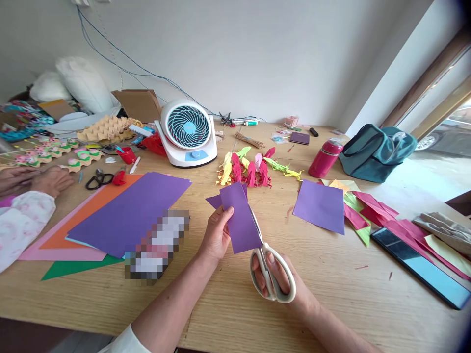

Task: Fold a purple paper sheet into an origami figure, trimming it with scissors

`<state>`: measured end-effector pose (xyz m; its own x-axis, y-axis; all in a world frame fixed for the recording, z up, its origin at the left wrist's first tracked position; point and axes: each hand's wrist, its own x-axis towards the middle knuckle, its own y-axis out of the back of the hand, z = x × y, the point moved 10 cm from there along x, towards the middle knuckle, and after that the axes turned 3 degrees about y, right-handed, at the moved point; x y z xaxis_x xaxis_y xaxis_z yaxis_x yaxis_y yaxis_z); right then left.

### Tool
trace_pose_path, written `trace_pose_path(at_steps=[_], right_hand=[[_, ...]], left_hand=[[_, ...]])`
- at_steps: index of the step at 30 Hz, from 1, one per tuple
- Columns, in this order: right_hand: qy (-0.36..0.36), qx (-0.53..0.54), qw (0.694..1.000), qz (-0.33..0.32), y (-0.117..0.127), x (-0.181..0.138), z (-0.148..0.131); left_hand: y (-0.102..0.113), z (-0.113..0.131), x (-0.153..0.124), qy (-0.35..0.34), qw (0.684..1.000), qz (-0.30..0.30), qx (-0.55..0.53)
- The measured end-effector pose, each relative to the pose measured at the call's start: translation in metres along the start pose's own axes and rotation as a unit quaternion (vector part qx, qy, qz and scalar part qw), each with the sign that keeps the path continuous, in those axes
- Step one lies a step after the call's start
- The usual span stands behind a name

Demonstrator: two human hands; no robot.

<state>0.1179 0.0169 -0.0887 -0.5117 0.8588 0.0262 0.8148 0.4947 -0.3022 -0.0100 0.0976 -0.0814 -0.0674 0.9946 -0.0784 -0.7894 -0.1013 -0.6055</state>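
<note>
Left hand (pixel 217 238): pinched purple paper piece (pixel 241 218) upright | Right hand (pixel 283 284): gripped white-handled scissors (pixel 270 269), blades at paper's right edge (above wooden table (pixel 331 274))

Faced a plain white wall (pixel 294 49) at twelve o'clock. Looked down on a pale wooden desk (pixel 331 274). Caught daylight from a window (pixel 447 125) at two o'clock.
</note>
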Motion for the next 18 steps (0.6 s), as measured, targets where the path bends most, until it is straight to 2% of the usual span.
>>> trace_pose_path(at_steps=[18], right_hand=[[0.016, 0.047, 0.999, -0.013, 0.0001, -0.0001, 0.0032]], left_hand=[[-0.0077, -0.0054, -0.0053, 0.01, 1.0, -0.013, 0.025]])
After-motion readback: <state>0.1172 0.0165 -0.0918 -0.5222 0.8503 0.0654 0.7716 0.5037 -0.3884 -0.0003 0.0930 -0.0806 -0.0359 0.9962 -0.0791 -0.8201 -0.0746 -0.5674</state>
